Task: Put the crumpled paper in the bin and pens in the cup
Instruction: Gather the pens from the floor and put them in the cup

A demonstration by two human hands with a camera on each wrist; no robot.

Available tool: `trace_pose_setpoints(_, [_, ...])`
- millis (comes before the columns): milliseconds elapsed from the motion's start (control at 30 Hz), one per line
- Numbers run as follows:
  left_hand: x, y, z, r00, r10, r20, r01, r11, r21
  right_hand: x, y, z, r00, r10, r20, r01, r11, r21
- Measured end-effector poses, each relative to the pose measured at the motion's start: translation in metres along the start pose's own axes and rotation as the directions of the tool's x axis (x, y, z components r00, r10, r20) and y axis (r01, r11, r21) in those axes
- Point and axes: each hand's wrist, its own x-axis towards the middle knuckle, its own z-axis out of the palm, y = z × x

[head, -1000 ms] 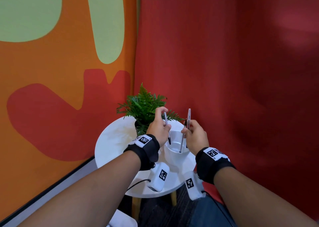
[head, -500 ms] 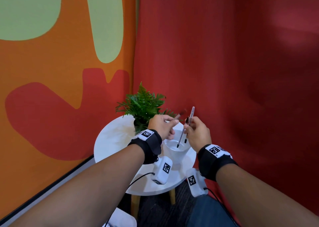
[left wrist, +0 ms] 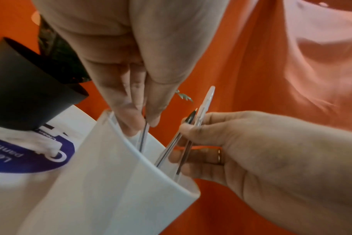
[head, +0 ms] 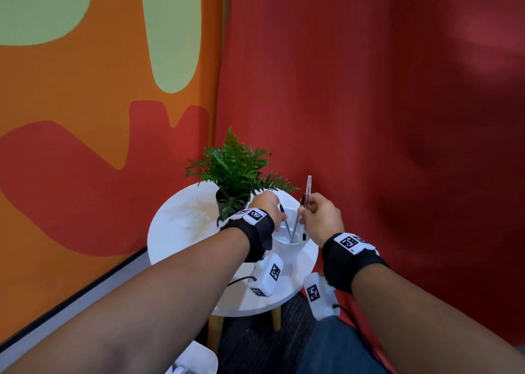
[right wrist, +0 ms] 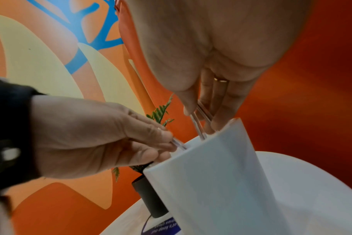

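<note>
- Over the white cup [head: 287, 241], which stands near the front edge of the round white table [head: 181, 223], both hands meet, each feeding pens into its mouth.
- Left hand [head: 267, 207]: fingertips [left wrist: 131, 114] pinch one clear pen [left wrist: 143, 136] at its upper end. A second ago this pen was held high above the cup; now its lower half is inside, close to the cup's left rim. A half second ago it was a blur in mid-swing.
- Right hand [head: 319, 217]: thumb and fingers are curled round two pens [head: 301, 217], one clear and one with a dark cap. Their tips sat above the rim a second ago; now the clear one reaches well down inside while the capped one hangs just at the right rim.
- Judgement: the pen half of the task is nearly finished. All three pens seem lined up, so letting go should drop them in.
- Risk: the capped pen is near the rim and may slip outside the cup.
- Behind the cup, touching nothing, stands a fern in a black pot [head: 231, 200].
- Below the table, at the lower edge of the head view, something white [head: 196, 359] shows; whether it is the bin or holds the crumpled paper I cannot tell.
</note>
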Motion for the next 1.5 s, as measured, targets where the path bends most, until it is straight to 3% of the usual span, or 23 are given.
trace_pose_setpoints(233, [0.007,-0.027,-0.011,0.998,0.049,-0.027,-0.053,0.978,-0.199,0.008,-0.006,0.018,0.994,0.07,0.09,-0.062,0.994,-0.086])
trace_pose_setpoints(433, [0.004,-0.021,-0.014,0.994,0.025,-0.104,-0.051,0.965,-0.256,0.004,-0.011,0.028,0.984,0.104,0.148,-0.08,0.984,-0.159])
trace_pose_setpoints(667, [-0.007,-0.017,-0.024,0.979,0.157,-0.128,-0.169,0.982,-0.087,0.005,-0.011,0.028,0.992,0.1,0.077,-0.091,0.99,-0.111])
trace_pose_setpoints(767, [-0.014,-0.017,-0.023,0.964,0.215,-0.16,-0.223,0.974,-0.038,0.005,-0.012,0.023,0.995,0.084,0.047,-0.075,0.982,-0.174])
trace_pose_setpoints(1033, [-0.037,-0.016,-0.005,0.939,0.299,-0.17,-0.31,0.949,-0.046,-0.001,-0.007,0.03,0.987,0.12,0.105,-0.077,0.936,-0.343])
trace_pose_setpoints(1133, [-0.046,-0.016,0.004,0.929,0.329,-0.168,-0.34,0.939,-0.042,-0.007,0.0,0.029,0.994,0.04,0.105,-0.001,0.937,-0.349])
trace_pose_setpoints(1233, [-0.071,-0.016,0.014,0.899,0.408,-0.16,-0.417,0.909,-0.022,-0.026,0.003,0.021,0.998,-0.069,0.013,0.07,0.978,-0.198])
trace_pose_setpoints(1333, [-0.105,-0.022,0.036,0.871,0.478,-0.109,-0.484,0.874,-0.033,-0.054,0.024,0.015,0.95,-0.163,-0.268,0.169,0.986,-0.001])
trace_pose_setpoints(1433, [-0.131,-0.041,0.067,0.882,0.467,-0.066,-0.471,0.878,-0.081,-0.092,0.06,0.016,0.901,-0.137,-0.411,0.152,0.988,0.004])
trace_pose_setpoints(1500, [-0.145,-0.062,0.095,0.893,0.45,-0.02,-0.451,0.891,-0.057,-0.119,0.095,0.021,0.913,-0.076,-0.401,0.095,0.995,0.028])
